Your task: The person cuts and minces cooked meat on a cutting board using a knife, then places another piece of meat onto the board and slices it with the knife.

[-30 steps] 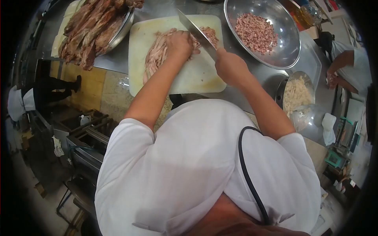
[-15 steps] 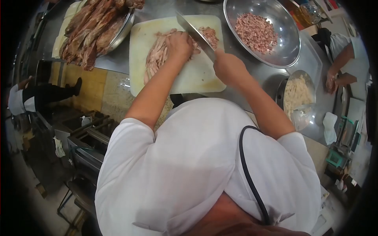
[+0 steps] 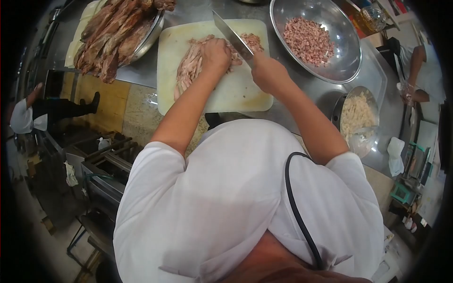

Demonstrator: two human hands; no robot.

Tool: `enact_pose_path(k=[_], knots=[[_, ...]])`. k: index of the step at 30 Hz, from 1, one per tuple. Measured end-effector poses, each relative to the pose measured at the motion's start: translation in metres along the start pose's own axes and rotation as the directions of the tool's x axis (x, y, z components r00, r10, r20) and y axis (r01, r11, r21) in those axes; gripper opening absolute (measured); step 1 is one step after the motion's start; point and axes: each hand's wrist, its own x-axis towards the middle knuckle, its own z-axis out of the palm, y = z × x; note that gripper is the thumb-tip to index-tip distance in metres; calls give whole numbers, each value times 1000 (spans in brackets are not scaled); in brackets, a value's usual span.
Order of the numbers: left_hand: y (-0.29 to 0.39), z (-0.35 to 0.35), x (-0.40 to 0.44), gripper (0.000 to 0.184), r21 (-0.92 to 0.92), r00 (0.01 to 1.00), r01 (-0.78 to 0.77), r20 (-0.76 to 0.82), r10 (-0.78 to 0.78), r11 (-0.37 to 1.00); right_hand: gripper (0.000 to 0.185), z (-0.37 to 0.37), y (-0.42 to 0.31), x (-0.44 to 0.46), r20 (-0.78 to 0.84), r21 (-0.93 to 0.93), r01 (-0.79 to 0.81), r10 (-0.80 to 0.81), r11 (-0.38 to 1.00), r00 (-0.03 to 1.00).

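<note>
A white cutting board (image 3: 226,96) lies on the metal table. Strips of meat (image 3: 187,74) are heaped on its left part, and my left hand (image 3: 217,56) presses down on their right end with fingers curled. My right hand (image 3: 269,73) is wrapped round the handle of a large knife (image 3: 231,35), whose blade slants up and left, close beside my left fingers. Beyond the blade, chopped meat (image 3: 252,42) sits near the board's top right. The lower edge of the blade is partly hidden by my hands.
Large pieces of meat (image 3: 106,37) overhang a metal bowl (image 3: 150,40) at upper left. At upper right a steel bowl (image 3: 347,42) holds diced meat (image 3: 307,41); below it is a pan of pale shreds (image 3: 359,111). Other people stand at the far left and right.
My right hand and the knife have shifted slightly left, towards my left hand, which stays on the meat. The people at both sides have moved their arms.
</note>
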Motion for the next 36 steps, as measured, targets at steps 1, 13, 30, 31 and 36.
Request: enact_pose_path(k=[1, 13, 30, 31, 36], knots=[[2, -1, 0, 15, -3, 1000, 3, 1, -3, 1000, 20, -4, -2, -14, 6, -38, 5, -4, 999, 1000], [2, -3, -1, 17, 33, 1000, -20, 16, 20, 999, 21, 21, -11, 25, -25, 2, 59, -59, 998, 998], [1, -3, 1, 17, -12, 999, 26, 47, -26, 1000, 21, 16, -18, 19, 24, 3, 20, -21, 1000, 999], [-2, 0, -1, 17, -10, 999, 21, 46, -21, 1000, 21, 18, -18, 25, -1, 18, 52, -52, 998, 999], [-2, 1, -3, 11, 38, 979, -104, -170, 109, 994, 21, 4, -11, 5, -11, 48, -3, 3, 999, 1000]])
